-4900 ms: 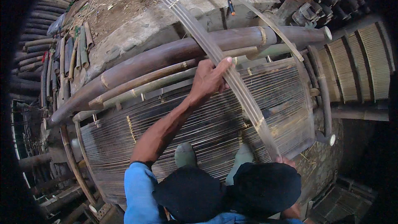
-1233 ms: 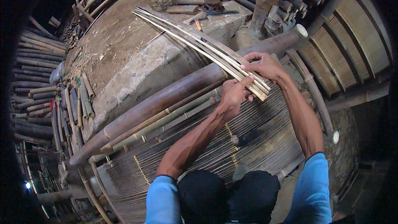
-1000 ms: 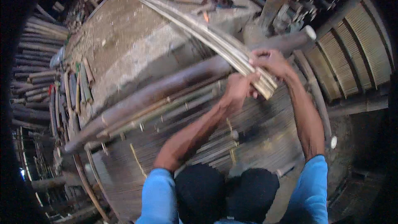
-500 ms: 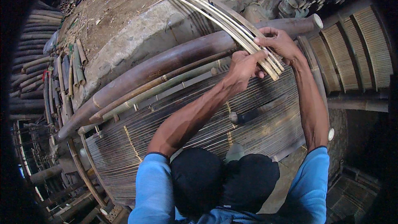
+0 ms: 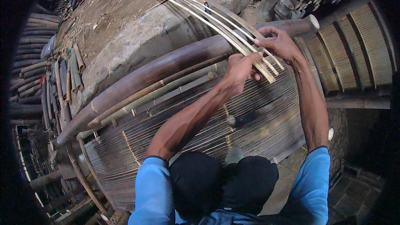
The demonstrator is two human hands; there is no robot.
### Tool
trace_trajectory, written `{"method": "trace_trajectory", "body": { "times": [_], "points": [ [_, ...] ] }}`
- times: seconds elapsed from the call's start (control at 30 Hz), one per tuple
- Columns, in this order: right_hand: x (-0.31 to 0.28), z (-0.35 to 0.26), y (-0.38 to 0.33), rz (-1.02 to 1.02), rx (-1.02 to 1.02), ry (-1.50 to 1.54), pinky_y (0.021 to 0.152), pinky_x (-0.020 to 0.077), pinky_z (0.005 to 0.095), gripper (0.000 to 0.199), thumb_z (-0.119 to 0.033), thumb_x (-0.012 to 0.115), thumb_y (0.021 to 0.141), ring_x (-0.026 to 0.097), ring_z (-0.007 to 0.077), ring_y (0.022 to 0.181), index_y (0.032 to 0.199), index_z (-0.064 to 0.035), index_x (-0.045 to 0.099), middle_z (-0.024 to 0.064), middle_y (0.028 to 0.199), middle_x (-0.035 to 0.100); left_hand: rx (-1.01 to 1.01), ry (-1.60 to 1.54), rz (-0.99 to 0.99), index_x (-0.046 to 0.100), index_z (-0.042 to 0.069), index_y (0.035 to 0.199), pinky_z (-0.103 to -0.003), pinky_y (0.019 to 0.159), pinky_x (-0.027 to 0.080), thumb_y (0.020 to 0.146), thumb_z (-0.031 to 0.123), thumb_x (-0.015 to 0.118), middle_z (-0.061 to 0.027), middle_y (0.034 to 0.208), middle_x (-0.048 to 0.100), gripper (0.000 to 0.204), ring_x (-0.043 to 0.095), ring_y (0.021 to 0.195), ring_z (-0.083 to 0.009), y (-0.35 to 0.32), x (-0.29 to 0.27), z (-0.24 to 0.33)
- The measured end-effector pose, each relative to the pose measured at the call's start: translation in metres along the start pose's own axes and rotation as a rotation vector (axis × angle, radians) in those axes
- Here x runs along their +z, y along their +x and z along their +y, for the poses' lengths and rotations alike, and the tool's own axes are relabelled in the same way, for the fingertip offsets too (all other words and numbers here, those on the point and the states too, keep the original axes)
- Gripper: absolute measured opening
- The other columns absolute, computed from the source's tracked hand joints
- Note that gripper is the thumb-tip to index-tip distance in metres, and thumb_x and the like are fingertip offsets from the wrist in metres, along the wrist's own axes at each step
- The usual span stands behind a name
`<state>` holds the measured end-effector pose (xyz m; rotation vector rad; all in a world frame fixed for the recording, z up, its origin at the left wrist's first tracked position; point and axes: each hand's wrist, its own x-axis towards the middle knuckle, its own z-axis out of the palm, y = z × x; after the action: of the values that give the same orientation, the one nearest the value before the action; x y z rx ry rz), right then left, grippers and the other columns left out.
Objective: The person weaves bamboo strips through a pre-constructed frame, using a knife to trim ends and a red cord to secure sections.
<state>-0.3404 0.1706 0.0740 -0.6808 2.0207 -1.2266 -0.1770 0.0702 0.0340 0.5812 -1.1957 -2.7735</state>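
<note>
Several long, pale split-bamboo strips (image 5: 227,33) run from the ground at the far middle to my hands, fanned slightly apart. My left hand (image 5: 243,71) is closed round the near part of the strips, thumb on top, with their cut ends sticking out past it. Just right of it, my right hand (image 5: 276,43) pinches a strip at the right side of the bunch between thumb and fingers. Beneath both forearms a slatted bamboo panel (image 5: 266,121) of thin parallel strips lies across in front of my knees, its middle partly hidden by my left arm.
A thick dark bamboo pole (image 5: 162,77) and a thinner greenish pole (image 5: 166,91) border the panel's far side. Beyond them rises a concrete ledge (image 5: 141,43). Cut bamboo poles (image 5: 37,56) are stacked at left. Slatted panels (image 5: 364,43) stand at right.
The strips have spread wider apart near my hands, with a gap opening between those in my left hand and those by my right. The whole view has shifted slightly.
</note>
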Motion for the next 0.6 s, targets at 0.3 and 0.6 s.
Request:
{"method": "trace_trajectory", "body": {
  "times": [0.3,0.6],
  "points": [
    [-0.002,-0.011,-0.013,0.248,-0.224,-0.487,0.078,0.0548,0.0354,0.058,-0.033,0.085,0.081,0.069,0.0215,0.088,0.122,0.0006,0.062,0.0156,0.098,0.073,-0.028,0.065,-0.011,0.063,-0.003,0.101,-0.027,0.051,0.047,0.098,0.02,0.065,-0.01,0.079,0.069,0.023,0.061,0.059,-0.0143,0.003,-0.001,-0.001],
    [0.018,-0.049,-0.067,0.322,-0.38,-0.609,0.076,0.0521,0.0428,0.027,-0.031,0.08,0.08,0.068,0.0331,0.084,0.091,-0.0068,0.074,0.0181,0.09,0.07,-0.088,0.023,-0.026,0.063,-0.003,0.103,-0.029,0.057,0.048,0.098,0.024,0.055,-0.0122,0.085,0.069,0.028,0.065,0.069,-0.0173,-0.005,-0.005,0.008]
  ]
}}
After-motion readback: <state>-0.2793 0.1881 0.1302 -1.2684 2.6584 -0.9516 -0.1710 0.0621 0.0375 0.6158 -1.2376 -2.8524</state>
